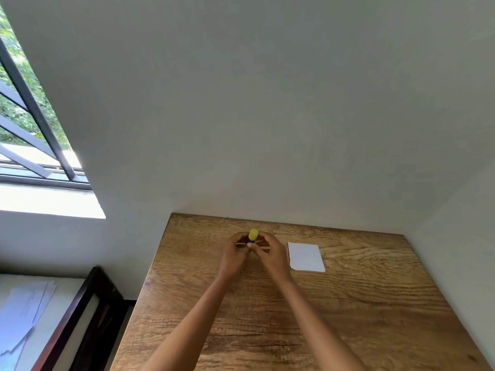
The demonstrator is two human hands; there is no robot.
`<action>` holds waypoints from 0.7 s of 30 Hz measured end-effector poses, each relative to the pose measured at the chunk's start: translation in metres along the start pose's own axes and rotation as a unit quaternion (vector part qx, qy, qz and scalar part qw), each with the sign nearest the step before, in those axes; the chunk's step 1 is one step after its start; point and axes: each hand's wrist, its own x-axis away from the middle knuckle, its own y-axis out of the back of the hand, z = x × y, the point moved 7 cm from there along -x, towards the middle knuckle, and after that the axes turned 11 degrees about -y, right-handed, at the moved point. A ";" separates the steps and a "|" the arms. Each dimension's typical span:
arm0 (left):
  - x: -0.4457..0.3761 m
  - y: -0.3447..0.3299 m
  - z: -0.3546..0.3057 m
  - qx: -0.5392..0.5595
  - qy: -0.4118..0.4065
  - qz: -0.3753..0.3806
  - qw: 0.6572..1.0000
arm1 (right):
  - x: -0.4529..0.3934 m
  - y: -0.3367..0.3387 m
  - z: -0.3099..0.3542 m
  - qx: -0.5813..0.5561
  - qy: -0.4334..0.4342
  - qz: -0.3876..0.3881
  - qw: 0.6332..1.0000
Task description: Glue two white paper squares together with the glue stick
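Two hands (253, 254) gripping glue stick (253, 235), wooden table (348, 303), grey wall (267, 103), window (26, 116)

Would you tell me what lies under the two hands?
A thin white paper edge shows beneath the hands, which hold the glue stick; the hands cover the rest of it.

Both hands, left hand (233, 257) and right hand (272, 254), crowd the glue stick (253, 235) near the wall (267, 129). One paper square (306, 257) lies just right. The table (348, 317) nearer the person lies open.
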 end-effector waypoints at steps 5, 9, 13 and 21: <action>0.003 -0.006 0.002 -0.010 -0.006 0.002 1.000 | 0.002 0.003 -0.007 0.020 -0.008 -0.007 1.000; 0.003 -0.005 0.001 -0.023 -0.011 0.003 1.000 | 0.001 0.002 -0.007 0.025 -0.008 -0.013 1.000; 0.003 -0.005 -0.001 -0.025 -0.026 0.014 0.999 | 0.004 0.001 -0.010 0.006 -0.008 -0.017 1.000; 0.008 -0.004 0.004 -0.012 -0.009 0.034 0.999 | 0.011 0.011 -0.020 -0.015 -0.057 -0.033 0.998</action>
